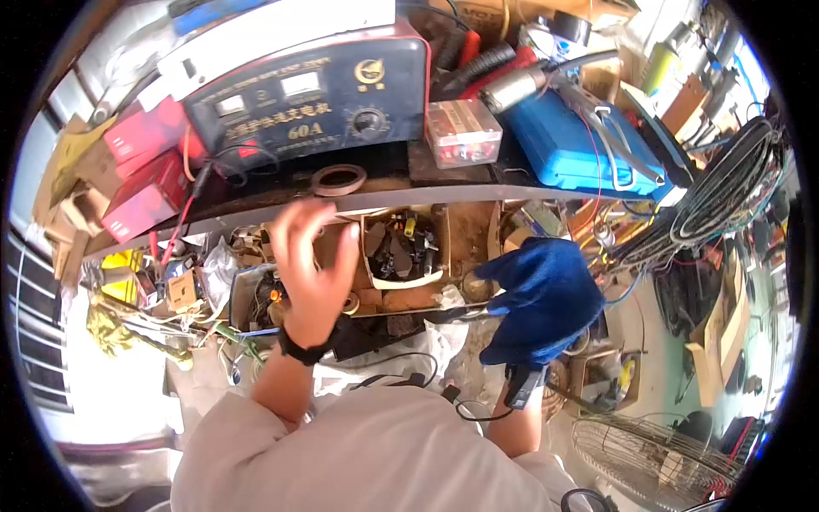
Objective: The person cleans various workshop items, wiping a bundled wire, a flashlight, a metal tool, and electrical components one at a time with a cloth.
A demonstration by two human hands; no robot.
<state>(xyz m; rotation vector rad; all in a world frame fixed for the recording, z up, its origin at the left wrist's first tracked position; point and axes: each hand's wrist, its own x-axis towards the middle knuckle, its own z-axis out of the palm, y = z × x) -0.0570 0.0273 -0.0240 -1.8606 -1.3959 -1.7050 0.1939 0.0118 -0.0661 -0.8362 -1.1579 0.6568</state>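
Observation:
My left hand (314,256), bare and with a black band (304,348) at the wrist, is raised in front of the shelf edge. Its fingers are apart and nothing shows between them. Just above its fingertips, a roll of tape (339,180) lies on the shelf. Over my right hand (546,299) is a dark blue cloth or glove that covers the fingers, so I cannot make out what they hold. It is in front of the lower shelf, right of an open bin (408,279) of small dark parts. A small black device (522,388) sits at the right wrist.
On the upper shelf (392,198) stand a dark charger unit (328,107), a clear box (463,134), a blue case (567,145) and red boxes (147,196). Coiled cables (717,196) hang at the right. A fan guard (653,456) is at the lower right.

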